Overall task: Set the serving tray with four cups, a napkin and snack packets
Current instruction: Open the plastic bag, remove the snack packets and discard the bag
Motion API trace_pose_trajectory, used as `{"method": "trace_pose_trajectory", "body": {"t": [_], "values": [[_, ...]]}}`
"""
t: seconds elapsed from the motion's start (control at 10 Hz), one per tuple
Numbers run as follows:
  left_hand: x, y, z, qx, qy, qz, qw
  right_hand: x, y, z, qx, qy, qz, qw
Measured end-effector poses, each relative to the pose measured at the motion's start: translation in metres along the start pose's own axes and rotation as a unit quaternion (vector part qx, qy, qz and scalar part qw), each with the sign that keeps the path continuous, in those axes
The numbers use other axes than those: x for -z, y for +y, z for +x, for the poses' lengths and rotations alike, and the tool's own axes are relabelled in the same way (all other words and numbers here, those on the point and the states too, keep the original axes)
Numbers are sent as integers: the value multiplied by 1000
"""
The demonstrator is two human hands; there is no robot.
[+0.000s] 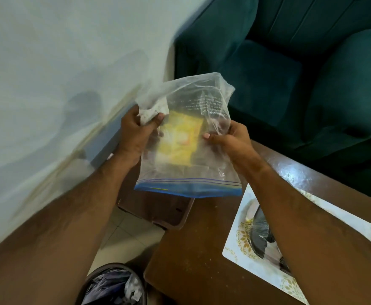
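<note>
A clear zip bag point(193, 170) with a blue seal hangs upside down between both hands, above the brown table's left edge. A yellow snack packet point(180, 139) shows through the plastic inside it. My left hand point(136, 130) pinches the bag's crumpled left side. My right hand point(230, 139) grips its right side. A white serving tray point(244, 219) with a gold leaf pattern lies on the table at the lower right, partly hidden by my right forearm. Something dark lies on the tray; I cannot tell what it is.
The brown table point(202, 245) fills the lower middle. A dark brown box point(164, 210) stands on the floor beside it. A bin point(116, 285) with crumpled waste sits at the bottom. A teal sofa point(301, 69) is behind, a pale wall point(48, 62) to the left.
</note>
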State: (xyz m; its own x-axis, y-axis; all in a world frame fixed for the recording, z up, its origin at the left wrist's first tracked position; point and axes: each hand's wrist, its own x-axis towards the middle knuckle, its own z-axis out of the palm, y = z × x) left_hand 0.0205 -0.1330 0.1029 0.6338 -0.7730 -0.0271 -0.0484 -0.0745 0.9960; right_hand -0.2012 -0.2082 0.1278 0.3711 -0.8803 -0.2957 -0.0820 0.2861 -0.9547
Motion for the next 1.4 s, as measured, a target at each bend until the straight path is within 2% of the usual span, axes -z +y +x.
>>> {"method": "trace_pose_trajectory", "body": {"t": [0.1,0.2,0.3,0.4,0.5,0.6,0.7,0.8,0.9,1.0,1.1,1.2,1.3,1.4], "values": [[18,-22,-6,59,-96,-15,994,2,5,2,9,17,20,1000],[30,-36,-11,64,-103,35,992,1,9,2,7,-12,31,999],[34,-40,-15,58,-69,41,995,2,15,3,-27,-94,68,993],[39,-45,-10,54,-9,53,997,4,23,5,-62,-134,108,983],[43,-44,-13,76,26,47,996,2,29,3,-74,-139,130,979],[49,-39,-21,118,40,-14,992,-4,31,0,-75,-105,141,982],[54,-39,-22,237,94,-203,945,-9,18,-11,-75,-104,151,980],[60,-42,-17,251,110,-247,930,-5,15,-14,-77,-105,185,974],[58,-36,-23,241,71,-212,944,-1,22,-12,-82,-107,193,972],[53,-32,-28,283,19,-105,953,-4,35,-12,-83,-125,58,987],[56,-21,-27,245,304,156,907,-14,40,-10,-50,-128,-103,985],[46,-35,-31,150,-155,-125,968,-25,42,-11,-66,-139,-130,980],[41,-44,-44,244,-23,-183,952,-40,44,-17,-64,-143,-128,979],[20,-38,-65,245,-61,-206,945,-56,55,-18,-70,-129,-105,984]]}}
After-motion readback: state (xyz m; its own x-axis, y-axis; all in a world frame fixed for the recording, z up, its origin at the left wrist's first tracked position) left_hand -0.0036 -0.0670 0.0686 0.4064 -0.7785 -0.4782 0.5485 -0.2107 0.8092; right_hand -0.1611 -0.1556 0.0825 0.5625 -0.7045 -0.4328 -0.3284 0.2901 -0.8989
